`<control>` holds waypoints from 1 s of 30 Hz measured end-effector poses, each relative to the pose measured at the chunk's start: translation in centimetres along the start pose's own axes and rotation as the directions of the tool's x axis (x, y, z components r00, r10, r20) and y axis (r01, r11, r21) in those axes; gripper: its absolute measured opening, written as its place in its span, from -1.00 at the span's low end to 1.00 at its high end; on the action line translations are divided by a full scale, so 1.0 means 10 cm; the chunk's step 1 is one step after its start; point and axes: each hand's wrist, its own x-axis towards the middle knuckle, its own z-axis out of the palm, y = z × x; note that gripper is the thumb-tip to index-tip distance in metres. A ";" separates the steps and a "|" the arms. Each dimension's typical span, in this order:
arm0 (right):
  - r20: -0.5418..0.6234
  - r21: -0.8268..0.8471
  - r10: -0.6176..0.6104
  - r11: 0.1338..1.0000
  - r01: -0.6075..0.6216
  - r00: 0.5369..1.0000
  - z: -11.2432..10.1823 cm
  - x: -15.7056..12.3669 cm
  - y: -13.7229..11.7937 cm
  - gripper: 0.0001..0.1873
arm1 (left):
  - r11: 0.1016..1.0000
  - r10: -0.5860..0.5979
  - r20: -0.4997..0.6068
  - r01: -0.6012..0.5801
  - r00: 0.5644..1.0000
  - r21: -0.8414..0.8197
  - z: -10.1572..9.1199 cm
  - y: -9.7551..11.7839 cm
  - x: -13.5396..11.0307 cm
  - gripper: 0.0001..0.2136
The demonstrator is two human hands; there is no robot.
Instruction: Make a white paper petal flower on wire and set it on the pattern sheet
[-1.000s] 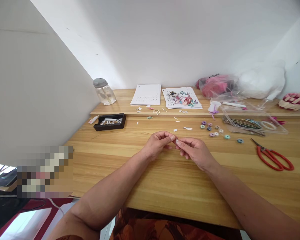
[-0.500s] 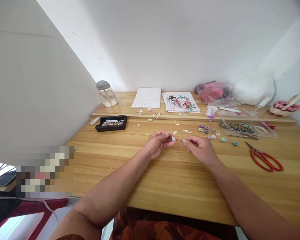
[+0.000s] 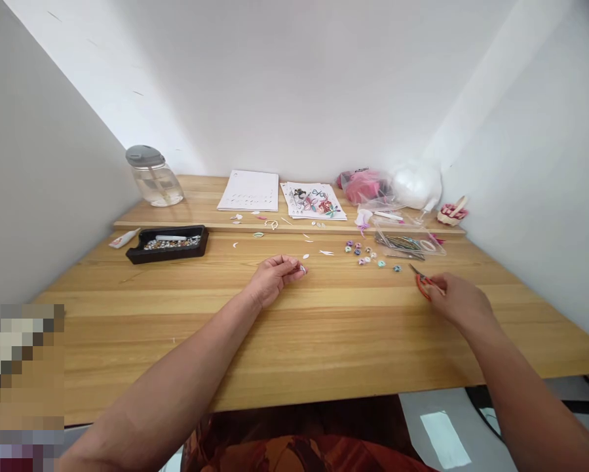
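My left hand [image 3: 274, 278] is closed in a pinch over the middle of the wooden table, with a small white leaf-shaped piece [image 3: 303, 269] at its fingertips. Most of that piece is covered by the fingers. On the right, my right hand [image 3: 458, 300] has its fingers around the handles of red-handled scissors [image 3: 423, 287]. Their dark blades point away to the left, and part of the handles is hidden under the hand. Just beyond my left hand lie a loose white oval piece [image 3: 306, 256] and a white forked piece [image 3: 326, 252].
Several thread bobbins [image 3: 358, 252] lie left of the scissors, before a clear plastic box [image 3: 432, 248] of tools. A black tray [image 3: 169, 252] of beads sits at left, near a lidded water jar [image 3: 156, 187]. Paper sheets [image 3: 249, 187] and a small basket [image 3: 452, 213] stand on the raised back ledge.
My right hand has left my left hand's side and moved right onto the scissors. My left hand keeps its pinch on the white piece. The view has turned rightward.
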 end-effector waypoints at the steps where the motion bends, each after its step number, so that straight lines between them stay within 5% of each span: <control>1: 0.021 0.006 0.018 1.000 -0.018 1.000 0.00 0.01 0.10 -0.81 | 1.000 -0.008 0.010 0.008 1.000 0.006 0.01 -0.01 -0.01 -0.79; 8: 0.055 0.019 0.110 0.994 -0.111 0.992 0.00 0.05 0.20 -0.89 | 0.998 -0.020 0.060 0.016 0.998 0.061 0.02 -0.03 -0.03 -0.73; 12: 0.177 0.013 0.180 0.983 -0.186 0.968 -0.05 0.01 0.13 -0.84 | 0.996 -0.029 0.047 0.025 0.998 0.080 0.02 -0.01 -0.03 -0.71; 17: 0.207 0.308 0.186 0.919 -0.244 0.961 -0.02 -0.20 0.09 -0.78 | 0.996 -0.032 0.064 0.027 0.997 0.083 0.04 -0.02 -0.04 -0.69; 21: 0.326 0.671 0.037 0.695 -0.258 0.945 0.02 -0.46 -0.20 -0.71 | 0.995 -0.028 0.063 0.022 0.998 0.097 0.05 -0.04 -0.04 -0.67; 23: 0.422 0.798 -0.162 0.533 -0.281 0.892 0.02 -0.64 -0.46 -0.67 | 0.995 -0.021 0.064 0.014 0.998 0.103 0.05 -0.05 -0.04 -0.66; 25: 0.526 0.807 -0.293 0.468 -0.359 0.798 0.03 -0.82 -0.75 -0.59 | 0.994 -0.007 0.077 -0.002 0.997 0.111 0.04 -0.07 -0.03 -0.65; 30: 0.629 0.762 -0.408 0.494 -0.419 0.661 0.10 -1.09 -1.33 -0.48 | 0.986 0.028 0.086 -0.041 0.996 0.160 0.02 -0.09 0.00 -0.64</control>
